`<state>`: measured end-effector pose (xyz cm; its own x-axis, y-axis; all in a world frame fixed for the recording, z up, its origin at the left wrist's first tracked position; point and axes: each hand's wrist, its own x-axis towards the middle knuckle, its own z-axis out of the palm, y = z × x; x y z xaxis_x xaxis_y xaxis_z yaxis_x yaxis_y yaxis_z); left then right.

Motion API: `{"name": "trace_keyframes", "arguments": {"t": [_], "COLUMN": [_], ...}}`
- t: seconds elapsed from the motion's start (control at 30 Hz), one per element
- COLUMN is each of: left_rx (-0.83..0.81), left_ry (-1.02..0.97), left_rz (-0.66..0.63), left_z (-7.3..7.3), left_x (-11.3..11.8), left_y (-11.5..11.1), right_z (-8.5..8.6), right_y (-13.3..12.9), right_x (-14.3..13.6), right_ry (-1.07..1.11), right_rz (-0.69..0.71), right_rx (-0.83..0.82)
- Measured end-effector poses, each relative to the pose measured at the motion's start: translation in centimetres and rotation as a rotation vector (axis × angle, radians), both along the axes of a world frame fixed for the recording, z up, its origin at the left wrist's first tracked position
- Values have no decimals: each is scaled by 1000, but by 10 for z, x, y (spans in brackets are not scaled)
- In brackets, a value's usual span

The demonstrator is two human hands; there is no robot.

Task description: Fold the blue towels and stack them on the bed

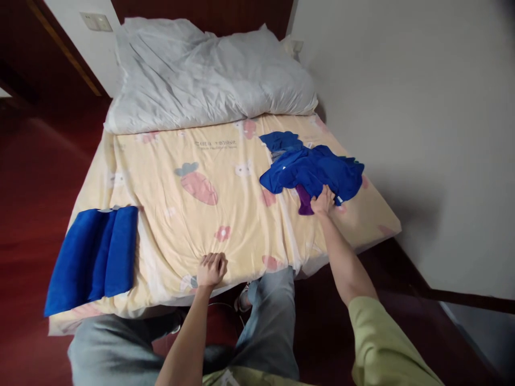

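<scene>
My right hand reaches to the near edge of a crumpled pile of clothing, its fingers closed on a blue garment. A bit of purple cloth sticks out from under the pile beside that hand. Another darker blue piece lies at the pile's far left. My left hand rests as a fist on the bedsheet near the bed's front edge, and I see nothing in it. Folded blue clothes lie flat at the bed's left front corner, apart from both hands.
A rumpled grey-white quilt covers the far end of the bed. The bare wall runs along the right side. Dark red floor shows to the left, and my jeans-clad legs are against the front edge.
</scene>
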<state>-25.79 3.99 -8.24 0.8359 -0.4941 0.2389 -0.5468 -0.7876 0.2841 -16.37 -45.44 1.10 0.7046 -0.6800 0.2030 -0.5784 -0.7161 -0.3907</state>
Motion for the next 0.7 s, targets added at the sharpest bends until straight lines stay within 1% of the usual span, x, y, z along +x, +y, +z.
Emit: {"name": "trace_keyframes", "arguments": {"t": [0.1,0.17,0.23,0.3,0.37,0.43,0.5,0.57,0.63,0.7], "left_rx": [12,18,18,19,17,3,-19,-35,-43,-48], "left_ry": [-9,-23,-35,-39,-35,-29,-21,-9,11,35], "left_rz": [3,-2,-6,-2,3,4,2,-2,-3,1], "left_z": [-3,-5,-6,-7,-7,-7,-7,-6,-3,1], "left_x": [-1,-1,-2,-2,-1,-1,-2,-3,-3,-2], "left_y": [0,1,1,0,0,0,0,1,1,0], "right_z": [-2,-3,-3,-2,-3,-7,-13,-19,-22,-21], "right_y": [-30,-42,-46,-43,-30,-10,15,42,71,99], "right_x": [13,15,14,8,-6,-29,-60,-95,-129,-159], "right_ry": [201,246,235,213,204,190,163,117,57,0], "right_rz": [-24,-9,9,48,136,266,401,504,567,619], "right_rx": [-58,-107,-146,-161,-166,-173,-178,-179,-175,-155]}}
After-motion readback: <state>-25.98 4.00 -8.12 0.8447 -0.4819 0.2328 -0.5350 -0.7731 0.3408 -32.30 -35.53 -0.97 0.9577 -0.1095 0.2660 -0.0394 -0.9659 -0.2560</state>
